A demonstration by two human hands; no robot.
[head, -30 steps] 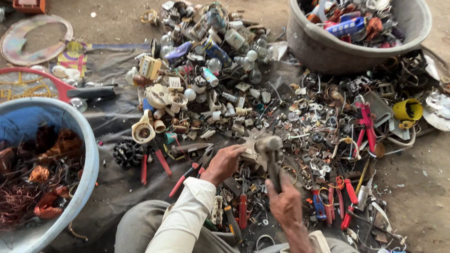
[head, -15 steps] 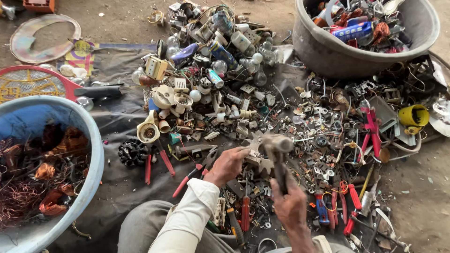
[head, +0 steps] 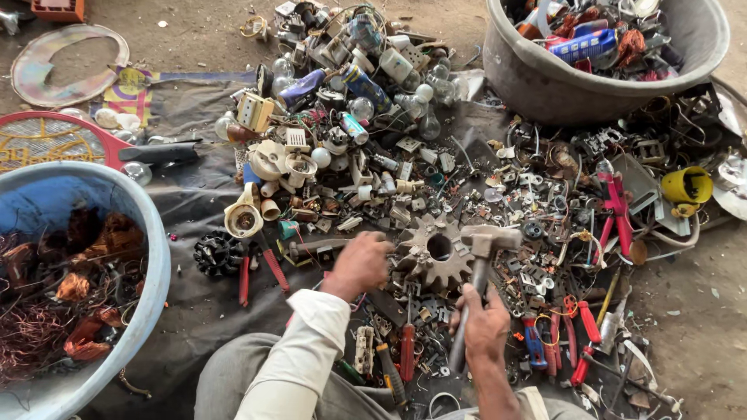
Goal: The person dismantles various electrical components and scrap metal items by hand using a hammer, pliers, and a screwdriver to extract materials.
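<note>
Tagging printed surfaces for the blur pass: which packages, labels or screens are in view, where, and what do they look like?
Blue printed wrapper: in the grey tub at top right, flat, blue with light print.
Blue labelled cylindrical can: top centre of the scrap pile, lying down, blue with yellow.
Small labelled battery-like cylinder: just below that can, teal and red bands.
Yellow-and-purple printed sheet: upper left on the dark cloth, flat.
No screens.

Soft, even daylight falls over my scrap pile, seemingly from above; shadows stay faint and short. My right hand [head: 484, 327] and the hammer [head: 476, 268] look slightly smeared, perhaps from motion. Glass bulbs [head: 359, 107] catch small glints. Edges bend a little.
</note>
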